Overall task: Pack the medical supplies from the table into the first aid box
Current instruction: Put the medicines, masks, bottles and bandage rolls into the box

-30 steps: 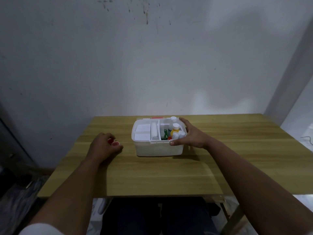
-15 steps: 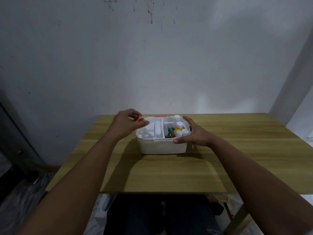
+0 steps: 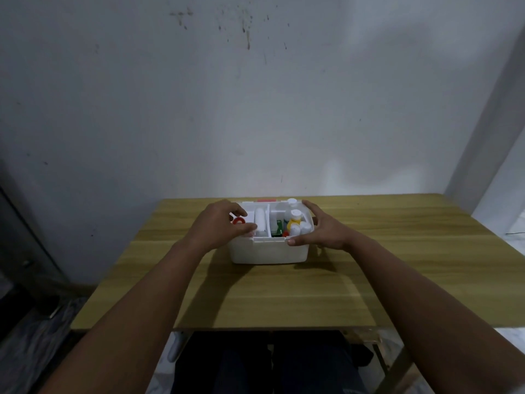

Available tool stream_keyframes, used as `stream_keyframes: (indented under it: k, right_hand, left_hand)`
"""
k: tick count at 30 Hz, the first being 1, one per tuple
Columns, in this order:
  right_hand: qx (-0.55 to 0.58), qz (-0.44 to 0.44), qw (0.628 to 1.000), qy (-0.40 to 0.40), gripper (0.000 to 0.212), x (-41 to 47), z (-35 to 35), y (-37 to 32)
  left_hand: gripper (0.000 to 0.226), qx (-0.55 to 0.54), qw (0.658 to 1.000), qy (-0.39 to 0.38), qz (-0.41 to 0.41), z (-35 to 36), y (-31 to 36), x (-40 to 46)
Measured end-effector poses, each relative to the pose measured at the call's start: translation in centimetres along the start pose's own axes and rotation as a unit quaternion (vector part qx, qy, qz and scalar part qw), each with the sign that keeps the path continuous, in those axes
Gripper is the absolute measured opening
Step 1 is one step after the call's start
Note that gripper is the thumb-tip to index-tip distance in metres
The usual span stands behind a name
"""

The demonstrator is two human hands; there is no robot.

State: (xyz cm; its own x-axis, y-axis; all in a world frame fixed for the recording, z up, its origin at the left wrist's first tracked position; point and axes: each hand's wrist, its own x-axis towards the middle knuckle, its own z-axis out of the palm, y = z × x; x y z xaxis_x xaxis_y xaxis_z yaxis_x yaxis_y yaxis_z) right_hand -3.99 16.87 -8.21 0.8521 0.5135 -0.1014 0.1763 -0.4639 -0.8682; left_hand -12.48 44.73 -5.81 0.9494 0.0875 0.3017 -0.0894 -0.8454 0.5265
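white plastic, the first aid box [image 3: 268,250], open-topped near the far middle of the wooden table [image 3: 255,297]. left hand [image 3: 218,227] over the left compartment, fingers curled narrow around a small red ring-shaped item [image 3: 238,221], apparently lowering it in. right hand [image 3: 321,233] spread wide against the right wall and front rim, steadying, gripping nothing loose. best done by setting the red piece flat beside the white roll [image 3: 260,223] rather than on top, then letting go only once seated. worth keeping the right palm braced so nothing slides. right compartment crowded already: white-capped bottles [image 3: 295,220], something yellow, something green. far table edge close behind, wall just beyond; plenty of bare wood in front and to both sides for withdrawing. no loose supplies visible elsewhere on the wood.
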Motion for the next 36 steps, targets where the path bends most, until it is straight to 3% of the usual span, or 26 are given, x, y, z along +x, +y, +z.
stream_keyframes:
  k: [8, 19, 23, 26, 30, 36]
  right_hand:
    - [0.002, 0.003, 1.000, 0.003, 0.130, -0.3, 0.1, -0.1]
    - [-0.006, 0.005, 1.000, 0.000, 0.131, -0.4, 0.1, -0.2]
    - [-0.002, 0.009, 1.000, 0.002, 0.129, -0.4, 0.1, -0.1]
    - [-0.003, 0.005, 1.000, 0.001, 0.127, -0.4, 0.1, -0.2]
    - [-0.006, 0.004, 1.000, 0.001, 0.129, -0.4, 0.2, -0.1]
    - [-0.007, 0.005, 1.000, 0.003, 0.129, -0.4, 0.2, -0.1]
  left_hand:
    - [0.017, -0.013, 1.000, 0.003, 0.014, -0.4, -0.3, -0.1]
    - [0.017, 0.110, 0.992, -0.050, 0.033, -1.0, -0.2, 0.4]
    - [0.015, 0.016, 0.999, -0.017, 0.027, -1.0, -0.3, 0.4]
    - [0.013, -0.073, 0.995, -0.071, 0.009, -1.5, -0.3, 0.3]
    - [0.025, -0.049, 0.992, -0.114, 0.001, -1.6, -0.4, 0.3]
    - [0.019, 0.015, 0.998, -0.059, 0.007, -0.9, 0.0, 0.6]
